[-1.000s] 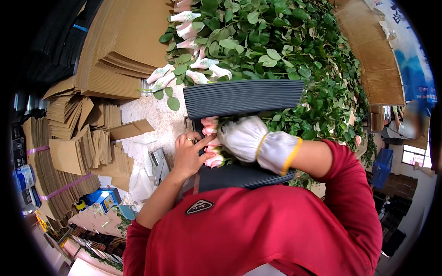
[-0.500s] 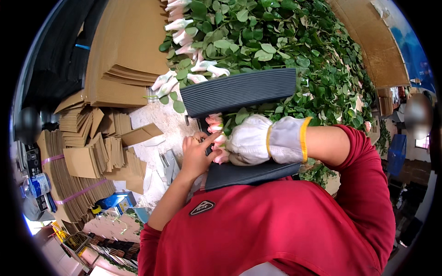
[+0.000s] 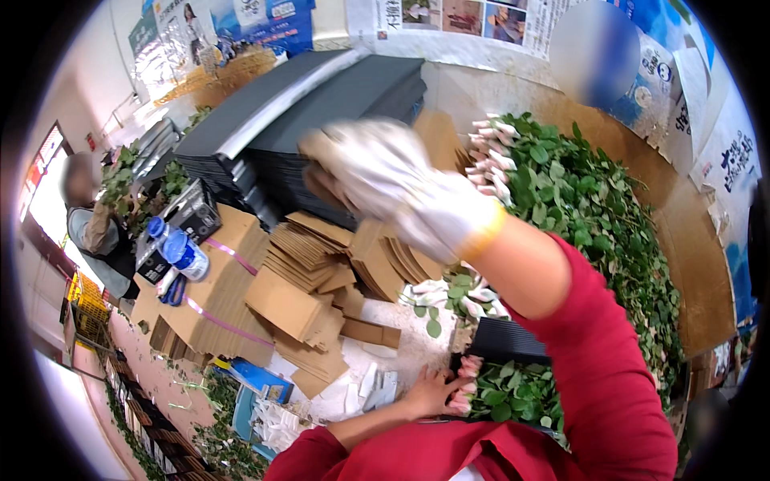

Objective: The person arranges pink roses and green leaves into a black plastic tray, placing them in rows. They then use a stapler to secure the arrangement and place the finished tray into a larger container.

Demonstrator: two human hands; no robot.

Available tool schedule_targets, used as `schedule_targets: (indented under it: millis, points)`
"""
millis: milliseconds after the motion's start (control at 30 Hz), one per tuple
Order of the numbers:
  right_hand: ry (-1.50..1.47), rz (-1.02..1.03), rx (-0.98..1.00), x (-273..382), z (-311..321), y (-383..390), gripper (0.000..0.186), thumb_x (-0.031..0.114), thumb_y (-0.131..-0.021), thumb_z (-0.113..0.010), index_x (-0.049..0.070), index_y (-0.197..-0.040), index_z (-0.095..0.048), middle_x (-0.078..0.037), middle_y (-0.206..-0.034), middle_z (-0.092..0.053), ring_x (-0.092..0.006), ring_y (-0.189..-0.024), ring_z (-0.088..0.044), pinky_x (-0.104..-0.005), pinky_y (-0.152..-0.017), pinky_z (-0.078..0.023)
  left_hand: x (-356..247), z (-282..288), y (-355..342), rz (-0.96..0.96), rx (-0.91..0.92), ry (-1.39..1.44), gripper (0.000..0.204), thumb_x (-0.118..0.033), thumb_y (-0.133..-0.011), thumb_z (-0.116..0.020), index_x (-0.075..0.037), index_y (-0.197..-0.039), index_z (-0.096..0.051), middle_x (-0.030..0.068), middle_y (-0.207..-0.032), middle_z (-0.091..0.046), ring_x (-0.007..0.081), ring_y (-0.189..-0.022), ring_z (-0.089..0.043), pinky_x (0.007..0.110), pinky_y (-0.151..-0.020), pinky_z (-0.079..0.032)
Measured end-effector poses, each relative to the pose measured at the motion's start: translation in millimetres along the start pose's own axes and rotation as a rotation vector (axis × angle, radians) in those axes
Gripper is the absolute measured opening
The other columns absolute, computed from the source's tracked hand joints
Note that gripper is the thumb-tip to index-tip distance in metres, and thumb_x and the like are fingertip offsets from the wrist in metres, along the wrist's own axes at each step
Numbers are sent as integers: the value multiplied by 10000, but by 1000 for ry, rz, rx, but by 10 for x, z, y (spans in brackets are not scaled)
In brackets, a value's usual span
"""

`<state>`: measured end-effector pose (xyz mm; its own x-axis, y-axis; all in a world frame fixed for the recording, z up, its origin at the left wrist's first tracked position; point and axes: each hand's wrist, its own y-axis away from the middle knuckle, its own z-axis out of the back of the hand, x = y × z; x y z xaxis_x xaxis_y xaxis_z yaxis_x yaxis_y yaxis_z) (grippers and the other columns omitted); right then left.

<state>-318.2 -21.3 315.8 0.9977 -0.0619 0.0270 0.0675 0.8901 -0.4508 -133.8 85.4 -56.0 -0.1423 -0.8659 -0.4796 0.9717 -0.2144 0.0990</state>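
I see my left hand (image 3: 429, 394) loosely spread against pink roses (image 3: 468, 370) beside a black ribbed sheet (image 3: 507, 341); the gloved right hand (image 3: 377, 170) is blurred, its grip unclear. Careless left-finger pressure could bruise petals. A wall poster (image 3: 463, 20) carries print; the bottle (image 3: 184, 256) label is unreadable.

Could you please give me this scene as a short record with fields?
left hand: bare, touching the pink roses
right hand: gloved in white, raised, overlapping the dark sheet stack in view; blurred, grip unclear
beside the roses: black ridged block
greenery: leafy stems, toward the right
wrapped buds: white, at the greenery's left edge
left side: brown cardboard pieces
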Motion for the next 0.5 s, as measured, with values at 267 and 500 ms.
schedule_targets:
  millis: [267,500]
  points:
    - [265,211,-156,-321,-273,446,321,30,-800,-601,57,-1115,-654,-154,-1105,-680,-312,-988,-687,-423,-853,-565,-25,276,39,-37,120,196,723,-584,-853,-613,-218,-1454,-446,223,-1220,-579,389,-1106,-587,552,-922,-430]
    - [70,-51,380,620,839,3264,317,140,-691,-717,39,-985,-661,-121,-982,-667,-261,-846,-674,-359,-699,-542,-106,865,546,165,55,2121,477,-377,-1023,-518,16,-1282,-593,148,-1285,-622,203,-1220,-539,354,-1059,-388]
